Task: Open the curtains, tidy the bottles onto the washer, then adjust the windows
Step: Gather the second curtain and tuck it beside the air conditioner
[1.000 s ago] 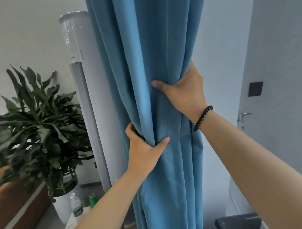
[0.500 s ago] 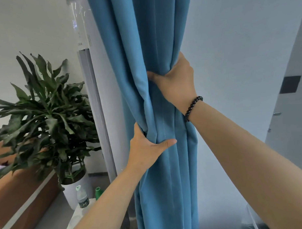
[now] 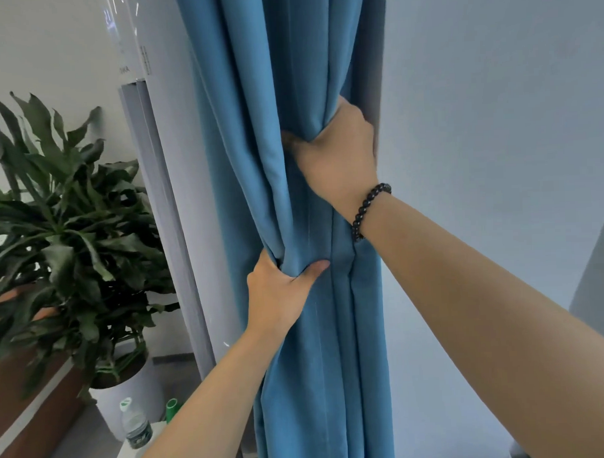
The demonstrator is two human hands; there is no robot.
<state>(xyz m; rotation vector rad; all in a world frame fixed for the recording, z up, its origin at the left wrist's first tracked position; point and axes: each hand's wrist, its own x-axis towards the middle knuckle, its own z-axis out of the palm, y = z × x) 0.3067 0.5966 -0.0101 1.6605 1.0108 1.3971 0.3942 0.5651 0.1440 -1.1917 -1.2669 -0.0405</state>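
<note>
A blue curtain (image 3: pixel 288 75) hangs bunched in thick folds down the middle of the view. My right hand (image 3: pixel 339 152), with a dark bead bracelet at the wrist, grips the gathered folds high up. My left hand (image 3: pixel 279 291) clutches the same bundle lower down, thumb across the front. At the bottom left a clear water bottle (image 3: pixel 134 426) and a green-capped bottle (image 3: pixel 172 408) stand on a white surface (image 3: pixel 130 457), partly hidden by my left forearm.
A tall white floor-standing air conditioner (image 3: pixel 161 165) stands just left of the curtain. A leafy plant (image 3: pixel 61 230) in a white pot (image 3: pixel 128 396) is at the left, beside a brown wooden ledge (image 3: pixel 26 427). A plain pale wall (image 3: pixel 496 153) fills the right side.
The view has swung rightward and closer, so the door and dark wall plate have left the frame. Both hands keep their grip on the curtain, which is bunched tighter.
</note>
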